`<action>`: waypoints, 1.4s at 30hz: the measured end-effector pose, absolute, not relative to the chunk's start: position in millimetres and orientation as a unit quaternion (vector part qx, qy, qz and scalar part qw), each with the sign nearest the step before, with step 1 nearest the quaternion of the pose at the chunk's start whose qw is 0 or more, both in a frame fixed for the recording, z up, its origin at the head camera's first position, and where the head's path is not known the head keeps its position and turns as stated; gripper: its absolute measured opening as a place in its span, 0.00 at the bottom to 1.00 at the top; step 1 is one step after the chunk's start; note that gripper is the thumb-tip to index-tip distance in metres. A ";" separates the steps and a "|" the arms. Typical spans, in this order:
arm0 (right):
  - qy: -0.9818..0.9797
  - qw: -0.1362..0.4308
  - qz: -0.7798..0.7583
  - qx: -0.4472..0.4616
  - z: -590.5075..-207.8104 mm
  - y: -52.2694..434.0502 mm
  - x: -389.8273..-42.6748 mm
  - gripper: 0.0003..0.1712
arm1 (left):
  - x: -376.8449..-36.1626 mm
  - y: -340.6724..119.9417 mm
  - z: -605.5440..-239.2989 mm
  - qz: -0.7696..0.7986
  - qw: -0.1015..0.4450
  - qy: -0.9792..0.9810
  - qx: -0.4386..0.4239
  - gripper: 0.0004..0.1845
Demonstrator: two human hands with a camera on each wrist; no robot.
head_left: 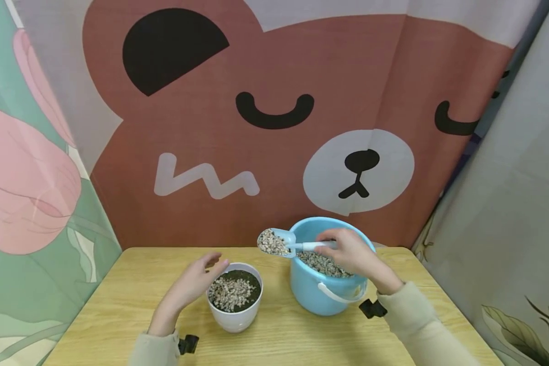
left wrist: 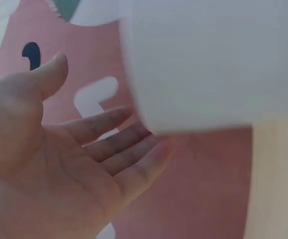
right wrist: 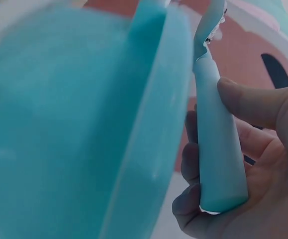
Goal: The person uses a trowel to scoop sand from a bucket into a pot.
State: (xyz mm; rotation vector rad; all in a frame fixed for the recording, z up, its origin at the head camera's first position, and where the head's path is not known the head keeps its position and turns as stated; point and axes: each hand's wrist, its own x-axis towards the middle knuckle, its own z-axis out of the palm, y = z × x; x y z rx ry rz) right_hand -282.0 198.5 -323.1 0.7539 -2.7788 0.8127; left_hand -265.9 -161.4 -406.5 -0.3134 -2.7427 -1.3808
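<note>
The right hand (head_left: 354, 255) grasps the handle of a blue scoop (head_left: 283, 244), with thumb and fingers curled round it. The scoop lies almost level, its long axis going left to right; the bowl end points to the left and is full of gravel (head_left: 271, 242). It is above the left rim of the blue bucket (head_left: 322, 290). The left hand (head_left: 193, 280) is released, fingers straight, just beside the left wall of the white pot (head_left: 235, 317), which stands on the tabletop (head_left: 128, 290).
</note>
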 end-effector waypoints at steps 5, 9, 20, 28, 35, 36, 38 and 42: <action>-0.919 0.086 0.274 0.269 -325.1 176.2 -276.3 0.06 | -253.9 -172.8 -428.1 -0.452 0.025 -0.888 -0.075 0.36; -0.916 0.093 0.275 0.277 -328.3 158.8 -274.3 0.04 | -249.7 -175.3 -441.2 -0.483 0.009 -0.873 -0.067 0.38; -0.915 0.112 0.258 0.289 -344.8 121.3 -268.1 0.06 | -242.5 -180.4 -456.2 -0.546 -0.042 -0.829 -0.115 0.48; -0.920 0.167 0.181 0.306 -355.2 107.9 -265.5 0.07 | -244.2 -180.0 -460.5 -0.566 -0.060 -0.805 -0.167 0.48; -0.920 0.184 0.145 0.314 -361.3 99.3 -261.3 0.05 | -244.7 -180.3 -461.5 -0.574 -0.070 -0.792 -0.194 0.48; -0.920 0.188 0.138 0.316 -362.2 97.9 -260.6 0.05 | -244.7 -180.8 -461.9 -0.573 -0.070 -0.792 -0.199 0.48; -0.920 0.194 0.124 0.316 -363.8 95.2 -259.2 0.04 | -244.9 -181.6 -462.6 -0.571 -0.070 -0.792 -0.206 0.49; -0.923 0.194 0.109 0.313 -366.3 90.8 -257.2 0.04 | -245.8 -182.6 -464.1 -0.566 -0.069 -0.793 -0.215 0.48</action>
